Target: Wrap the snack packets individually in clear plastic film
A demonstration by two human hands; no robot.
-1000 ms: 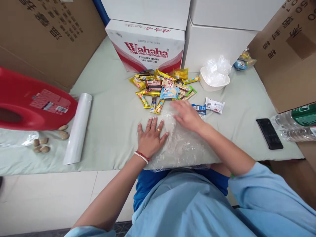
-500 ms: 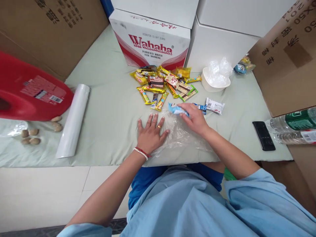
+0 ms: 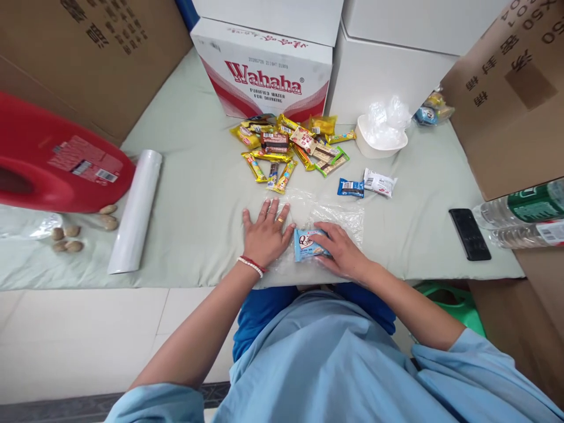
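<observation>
Cardboard cartons wall in a pale green cloth-covered table [image 3: 194, 194], and your two hands work at its near edge, at six o'clock from the heap of snacks.

Your right hand [image 3: 341, 252] lies on a light blue snack packet [image 3: 309, 245], which rests on a sheet of clear plastic film [image 3: 339, 217] spread on the cloth. The packet sits at nine o'clock from your right palm, under the fingertips and thumb. Its long axis runs nearly three to nine o'clock, with the printed face up. Your fingers are curved over its right half, pinching it lightly against the film; they look like a loose hold rather than a tight clench.

Your left hand [image 3: 265, 234] is flat, palm down, fingers spread and pointing to twelve o'clock. It holds nothing and presses the left edge of the film to the table. It sits just beside the packet, at nine o'clock from it, apart by a narrow gap. Your right hand is the one on the packet; your left is the nearer of the two to the film's free left edge.

Both forearms come in from six o'clock, the left from seven, the right from five, wrists low.

At twelve o'clock lies the pile of wrapped snacks [image 3: 288, 150], and at one o'clock a dark blue packet [image 3: 351, 187] and a white packet [image 3: 379, 182]. A roll of film [image 3: 134, 211] lies at nine o'clock, well apart.
</observation>
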